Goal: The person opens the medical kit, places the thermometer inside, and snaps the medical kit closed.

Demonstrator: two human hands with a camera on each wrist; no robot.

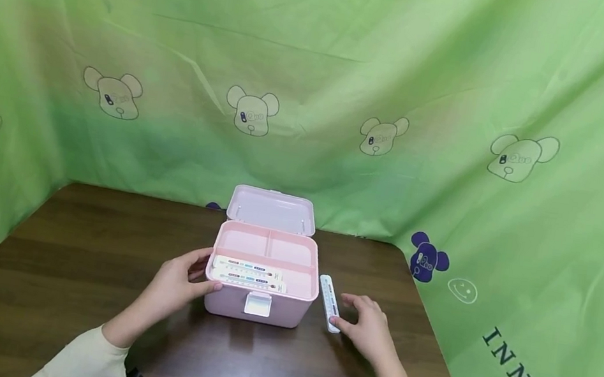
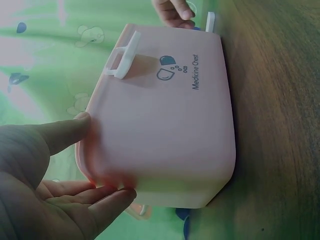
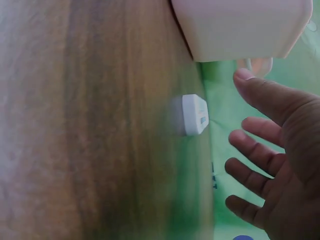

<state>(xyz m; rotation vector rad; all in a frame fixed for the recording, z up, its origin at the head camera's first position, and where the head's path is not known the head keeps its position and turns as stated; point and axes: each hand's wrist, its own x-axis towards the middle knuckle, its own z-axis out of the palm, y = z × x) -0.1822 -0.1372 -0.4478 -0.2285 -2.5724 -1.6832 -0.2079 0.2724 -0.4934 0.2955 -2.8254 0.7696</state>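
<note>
A pink medicine box (image 1: pixel 280 310) stands on the table with its lid (image 1: pixel 274 210) raised at the back. My left hand (image 1: pixel 172 286) holds its front left corner; the left wrist view shows the thumb on the front rim and the fingers (image 2: pixel 112 202) along the side. Inside the front compartment lie two white thermometer cases (image 1: pixel 247 267) with printed scales. A third thermometer case (image 1: pixel 328 302) lies on the table right of the box. Over its near end hovers my right hand (image 1: pixel 369 330), fingers spread and apart from the case (image 3: pixel 195 115) in the right wrist view.
Two smaller compartments (image 1: pixel 243 238) form the box's rear half. A white latch (image 1: pixel 258 303) hangs on its front. Green printed cloth (image 1: pixel 304 169) surrounds the dark wooden table (image 1: pixel 96 250) at the back and sides.
</note>
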